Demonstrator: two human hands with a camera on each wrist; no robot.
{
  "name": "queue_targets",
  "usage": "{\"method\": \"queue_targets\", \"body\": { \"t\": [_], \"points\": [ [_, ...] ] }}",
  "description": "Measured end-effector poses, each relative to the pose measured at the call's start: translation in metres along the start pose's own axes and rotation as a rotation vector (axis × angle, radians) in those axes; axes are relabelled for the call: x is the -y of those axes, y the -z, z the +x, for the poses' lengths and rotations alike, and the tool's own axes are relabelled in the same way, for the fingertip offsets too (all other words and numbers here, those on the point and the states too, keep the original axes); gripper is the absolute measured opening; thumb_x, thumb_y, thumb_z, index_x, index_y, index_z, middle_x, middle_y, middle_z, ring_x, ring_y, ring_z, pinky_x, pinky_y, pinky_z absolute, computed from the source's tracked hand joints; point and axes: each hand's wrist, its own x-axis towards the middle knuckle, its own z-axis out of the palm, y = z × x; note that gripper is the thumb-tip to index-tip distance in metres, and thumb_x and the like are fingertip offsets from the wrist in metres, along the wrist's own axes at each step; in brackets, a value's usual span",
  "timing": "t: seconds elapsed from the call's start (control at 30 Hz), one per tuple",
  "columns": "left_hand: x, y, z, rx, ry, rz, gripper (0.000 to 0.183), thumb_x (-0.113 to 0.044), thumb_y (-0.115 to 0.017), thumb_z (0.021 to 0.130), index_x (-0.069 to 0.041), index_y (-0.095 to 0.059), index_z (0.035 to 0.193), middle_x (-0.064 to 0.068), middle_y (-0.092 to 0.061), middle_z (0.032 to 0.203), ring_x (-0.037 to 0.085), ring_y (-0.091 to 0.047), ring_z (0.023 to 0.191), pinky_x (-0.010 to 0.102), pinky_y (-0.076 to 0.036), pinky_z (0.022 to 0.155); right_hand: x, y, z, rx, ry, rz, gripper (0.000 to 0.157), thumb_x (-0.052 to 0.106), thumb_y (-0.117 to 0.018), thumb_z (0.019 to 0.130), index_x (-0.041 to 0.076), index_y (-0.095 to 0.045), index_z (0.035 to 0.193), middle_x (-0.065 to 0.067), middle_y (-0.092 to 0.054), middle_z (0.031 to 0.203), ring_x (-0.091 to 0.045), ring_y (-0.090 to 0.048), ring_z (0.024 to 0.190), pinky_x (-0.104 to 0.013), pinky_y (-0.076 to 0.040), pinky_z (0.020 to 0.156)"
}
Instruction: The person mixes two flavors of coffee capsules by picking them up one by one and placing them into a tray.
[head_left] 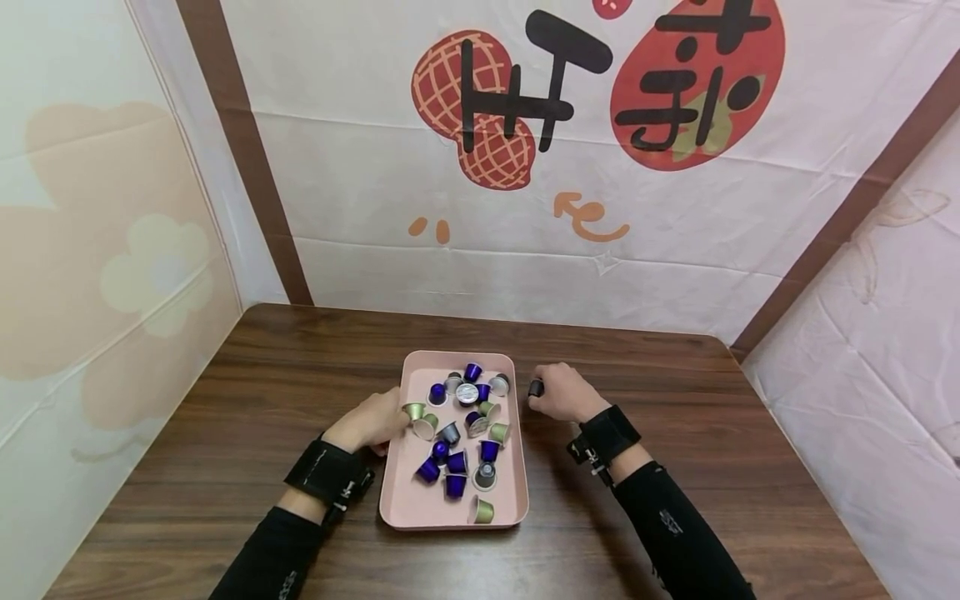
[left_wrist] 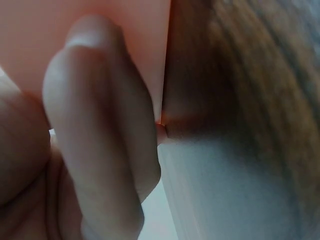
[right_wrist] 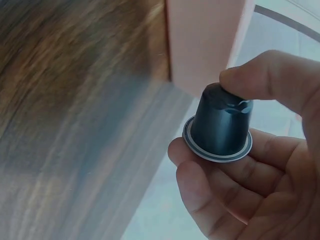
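My right hand (head_left: 564, 393) pinches a black coffee capsule (right_wrist: 221, 122) just off the right rim of a pink tray (head_left: 453, 522). In the right wrist view the thumb presses the capsule's narrow end and the fingers support its rimmed end. My left hand (head_left: 375, 419) reaches over the tray's left rim, fingertips right at a light green capsule (head_left: 413, 411). Its curled fingers (left_wrist: 95, 125) lie against the tray's outer wall in the left wrist view, hiding the fingertips' contact; I cannot tell whether they grip that capsule.
Several capsules lie scattered in the tray, including a dark blue capsule (head_left: 455, 487), a silver one (head_left: 467, 393) and a green one (head_left: 482, 510). The tray stands on a brown wooden table (head_left: 637, 533). A printed cloth (head_left: 360, 275) hangs behind the table.
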Motion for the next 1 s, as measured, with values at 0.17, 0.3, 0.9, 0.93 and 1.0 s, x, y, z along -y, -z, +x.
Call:
{"method": "queue_targets", "body": {
  "t": [0.17, 0.3, 0.9, 0.93, 1.0],
  "points": [
    [0.001, 0.0, -0.001, 0.002, 0.005, 0.003, 0.026, -0.005, -0.047, 0.088, 0.005, -0.045, 0.112, 0.013, -0.056, 0.071, 0.019, -0.056, 0.041, 0.034, -0.05, 0.037, 0.01, 0.002, -0.005, -0.054, 0.057, -0.001, 0.03, 0.018, -0.064, 0.085, 0.003, -0.061, 0.11, 0.0, -0.047, 0.066, -0.009, -0.039, 0.048, -0.022, -0.032, 0.044],
    [0.001, 0.0, -0.001, -0.008, 0.001, 0.012, 0.026, -0.006, -0.047, 0.088, 0.005, -0.045, 0.112, 0.014, -0.056, 0.072, 0.019, -0.056, 0.04, 0.033, -0.05, 0.036, 0.024, 0.005, -0.01, -0.094, 0.143, 0.022, 0.019, 0.015, -0.065, 0.083, 0.005, -0.061, 0.099, 0.002, -0.044, 0.063, -0.007, -0.038, 0.048, -0.021, -0.032, 0.044],
    [0.002, -0.001, 0.002, 0.002, 0.001, 0.007, 0.033, -0.006, -0.047, 0.089, 0.008, -0.042, 0.118, 0.014, -0.056, 0.072, 0.019, -0.057, 0.041, 0.031, -0.049, 0.035, 0.08, 0.007, -0.028, -0.033, 0.385, -0.136, 0.02, 0.02, -0.068, 0.081, 0.009, -0.063, 0.097, 0.004, -0.05, 0.08, -0.006, -0.043, 0.06, -0.018, -0.037, 0.053],
    [0.002, -0.001, 0.002, 0.003, 0.001, 0.009, 0.034, -0.006, -0.048, 0.089, 0.008, -0.041, 0.119, 0.014, -0.056, 0.071, 0.019, -0.057, 0.041, 0.031, -0.049, 0.035, 0.082, 0.006, -0.028, -0.018, 0.384, -0.136, 0.022, 0.02, -0.067, 0.081, 0.008, -0.063, 0.1, 0.004, -0.05, 0.08, -0.006, -0.042, 0.058, -0.018, -0.036, 0.051],
    [0.002, -0.001, 0.002, 0.002, 0.0, 0.013, 0.035, -0.007, -0.048, 0.089, 0.009, -0.041, 0.12, 0.014, -0.056, 0.071, 0.018, -0.057, 0.041, 0.031, -0.049, 0.035, 0.086, 0.006, -0.029, 0.006, 0.383, -0.137, 0.024, 0.021, -0.066, 0.082, 0.008, -0.064, 0.102, 0.003, -0.047, 0.076, -0.005, -0.039, 0.055, -0.018, -0.032, 0.048]
  ]
}}
